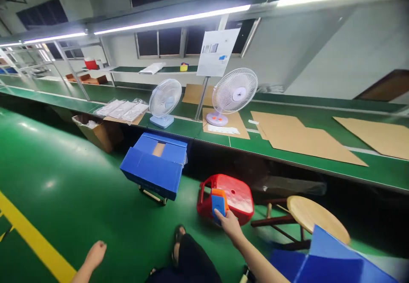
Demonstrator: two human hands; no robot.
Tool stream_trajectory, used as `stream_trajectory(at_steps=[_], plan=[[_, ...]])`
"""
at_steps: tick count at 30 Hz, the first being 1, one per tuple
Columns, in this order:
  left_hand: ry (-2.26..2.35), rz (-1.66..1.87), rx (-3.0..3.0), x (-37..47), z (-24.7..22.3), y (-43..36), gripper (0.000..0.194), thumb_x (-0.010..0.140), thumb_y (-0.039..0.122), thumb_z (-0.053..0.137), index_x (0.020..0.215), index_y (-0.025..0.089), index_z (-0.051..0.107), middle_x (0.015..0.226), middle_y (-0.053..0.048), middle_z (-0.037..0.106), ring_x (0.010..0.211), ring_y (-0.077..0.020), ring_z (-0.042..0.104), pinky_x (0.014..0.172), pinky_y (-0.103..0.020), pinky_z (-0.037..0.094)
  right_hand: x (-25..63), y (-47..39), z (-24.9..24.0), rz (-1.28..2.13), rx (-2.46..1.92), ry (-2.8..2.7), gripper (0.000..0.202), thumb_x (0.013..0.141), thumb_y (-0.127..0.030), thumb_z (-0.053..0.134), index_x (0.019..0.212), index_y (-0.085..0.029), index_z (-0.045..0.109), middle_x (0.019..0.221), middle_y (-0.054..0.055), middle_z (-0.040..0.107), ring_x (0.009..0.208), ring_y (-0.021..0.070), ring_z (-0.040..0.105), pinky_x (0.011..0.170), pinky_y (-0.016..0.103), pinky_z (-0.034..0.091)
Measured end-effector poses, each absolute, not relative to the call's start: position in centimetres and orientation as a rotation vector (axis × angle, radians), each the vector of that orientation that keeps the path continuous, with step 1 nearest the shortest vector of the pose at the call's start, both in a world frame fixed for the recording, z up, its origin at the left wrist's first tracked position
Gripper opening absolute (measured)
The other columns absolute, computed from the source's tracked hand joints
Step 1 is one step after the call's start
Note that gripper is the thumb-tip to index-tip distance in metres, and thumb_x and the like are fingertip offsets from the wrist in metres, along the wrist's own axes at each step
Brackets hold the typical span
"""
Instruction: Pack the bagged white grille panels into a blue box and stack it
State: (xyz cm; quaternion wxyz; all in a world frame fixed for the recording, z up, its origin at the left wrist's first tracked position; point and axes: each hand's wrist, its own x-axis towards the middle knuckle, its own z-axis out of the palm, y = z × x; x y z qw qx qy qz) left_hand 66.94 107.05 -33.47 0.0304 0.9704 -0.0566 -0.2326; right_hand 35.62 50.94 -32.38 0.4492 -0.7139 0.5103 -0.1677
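My right hand (pixel 230 225) grips a blue and orange object (pixel 218 203), small and block-like, whose exact kind I cannot make out. It is held up in front of a red plastic stool (pixel 236 189), overlapping it in view. My left hand (pixel 96 252) hangs low over the green floor at the lower left. Its fingers are curled closed and nothing shows in them.
A blue box (pixel 153 163) sits on a low stand before the green workbench (pixel 191 130). Two fans (pixel 165 99) and cardboard sheets (pixel 306 140) lie on the bench. A wooden stool (pixel 318 217) and another blue box (pixel 335 261) are at right.
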Motion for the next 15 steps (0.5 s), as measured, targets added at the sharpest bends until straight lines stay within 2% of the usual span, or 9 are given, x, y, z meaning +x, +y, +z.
stream_trajectory(at_steps=[1,3,6,9,12,15], plan=[[-0.193,-0.740,2.964,70.3,-33.3,105.3,0.018,0.108,0.030,0.070,0.112,0.016,0.079,0.113,-0.005,0.084,0.112,-0.0249,0.080,0.102,-0.036,0.061,37.4,49.4,-33.1,-0.416,-1.731,1.292,0.043,0.071,-0.069,0.065,0.066,-0.029,0.051,0.064,0.007,0.065,0.067,0.0298,0.065,0.062,0.039,0.051],[-0.223,-0.739,2.923,76.5,-33.2,101.4,0.025,0.110,0.021,0.057,0.120,0.015,0.080,0.124,-0.006,0.085,0.123,-0.0227,0.078,0.105,-0.028,0.056,41.3,46.6,-34.9,-0.409,-1.671,1.335,0.042,0.073,-0.069,0.063,0.071,-0.028,0.052,0.068,0.008,0.068,0.071,0.0302,0.067,0.064,0.038,0.051],[-0.258,-0.708,2.922,83.6,-32.9,95.3,0.038,0.109,0.026,0.052,0.136,0.011,0.075,0.140,-0.013,0.080,0.134,-0.0226,0.073,0.107,-0.024,0.051,47.5,43.4,-37.6,-0.362,-1.603,1.342,0.042,0.080,-0.068,0.058,0.076,-0.026,0.055,0.075,0.010,0.070,0.076,0.0307,0.069,0.067,0.037,0.052],[-0.329,-0.672,2.943,88.4,-32.3,89.9,0.049,0.105,0.036,0.054,0.143,0.008,0.070,0.150,-0.018,0.074,0.142,-0.0268,0.069,0.117,-0.028,0.049,53.4,41.0,-39.2,-0.292,-1.550,1.321,0.038,0.085,-0.062,0.056,0.082,-0.024,0.056,0.079,0.010,0.070,0.078,0.0299,0.070,0.070,0.036,0.052],[-0.398,-0.557,2.984,93.2,-31.7,85.4,0.060,0.102,0.042,0.055,0.147,0.004,0.066,0.161,-0.024,0.064,0.156,-0.0334,0.056,0.132,-0.037,0.037,58.1,38.4,-39.8,-0.244,-1.557,1.365,0.033,0.088,-0.057,0.060,0.088,-0.025,0.052,0.079,0.007,0.067,0.078,0.0308,0.069,0.072,0.037,0.051],[-0.412,-0.435,3.018,99.1,-31.8,81.5,0.068,0.104,0.047,0.049,0.152,0.001,0.060,0.168,-0.030,0.054,0.165,-0.0383,0.044,0.138,-0.044,0.028,61.5,36.5,-40.4,-0.199,-1.590,1.453,0.036,0.092,-0.060,0.061,0.093,-0.027,0.047,0.083,0.007,0.065,0.083,0.0336,0.068,0.075,0.040,0.048]])
